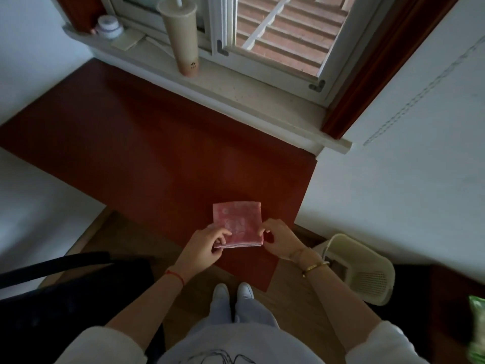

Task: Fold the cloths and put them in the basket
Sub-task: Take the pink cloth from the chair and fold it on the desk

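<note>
A pink patterned cloth (238,223), folded into a small thick square, lies near the front edge of the dark red table (162,158). My left hand (207,244) pinches its near left corner. My right hand (279,240) pinches its right edge, near the front corner. A cream plastic basket (367,269) stands on the floor to the right of the table, below my right wrist; part of its inside is hidden by my forearm.
A tall paper cup with a straw (181,35) and a small jar (107,26) stand on the window sill behind the table. White walls close in left and right. A black chair (65,292) is at my left. A green bag (477,329) shows at the right edge.
</note>
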A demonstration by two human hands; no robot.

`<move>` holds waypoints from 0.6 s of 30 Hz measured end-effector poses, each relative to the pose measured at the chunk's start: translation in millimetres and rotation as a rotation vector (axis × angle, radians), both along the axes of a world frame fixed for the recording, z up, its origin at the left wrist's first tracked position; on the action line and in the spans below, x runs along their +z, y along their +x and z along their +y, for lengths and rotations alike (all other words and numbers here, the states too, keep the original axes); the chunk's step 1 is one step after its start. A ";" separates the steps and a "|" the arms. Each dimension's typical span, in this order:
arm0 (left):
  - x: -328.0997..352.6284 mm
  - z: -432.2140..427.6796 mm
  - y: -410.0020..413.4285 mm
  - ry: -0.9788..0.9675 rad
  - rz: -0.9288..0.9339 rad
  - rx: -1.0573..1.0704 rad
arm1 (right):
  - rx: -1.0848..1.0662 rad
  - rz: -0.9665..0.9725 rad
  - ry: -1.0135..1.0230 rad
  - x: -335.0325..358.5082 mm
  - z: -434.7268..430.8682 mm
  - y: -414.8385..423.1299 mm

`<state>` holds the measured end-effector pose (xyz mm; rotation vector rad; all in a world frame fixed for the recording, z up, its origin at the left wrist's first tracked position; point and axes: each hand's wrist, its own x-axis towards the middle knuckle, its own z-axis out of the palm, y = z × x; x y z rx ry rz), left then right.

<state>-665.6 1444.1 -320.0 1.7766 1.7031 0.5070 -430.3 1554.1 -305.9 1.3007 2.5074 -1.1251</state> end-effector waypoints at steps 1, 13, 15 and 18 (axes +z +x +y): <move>-1.9 -2.7 0.4 -0.005 -0.008 0.005 | -0.010 0.011 -0.007 0.0 -1.8 0.9; 2.4 71.8 -12.4 -0.170 0.246 0.282 | -0.293 -0.102 0.054 7.1 52.0 -51.3; -1.0 77.9 -12.3 -0.198 0.284 0.268 | -0.296 -0.148 0.072 3.2 50.4 -58.9; -2.1 80.0 -10.9 -0.195 0.252 0.295 | -0.321 -0.169 0.064 0.8 45.7 -65.8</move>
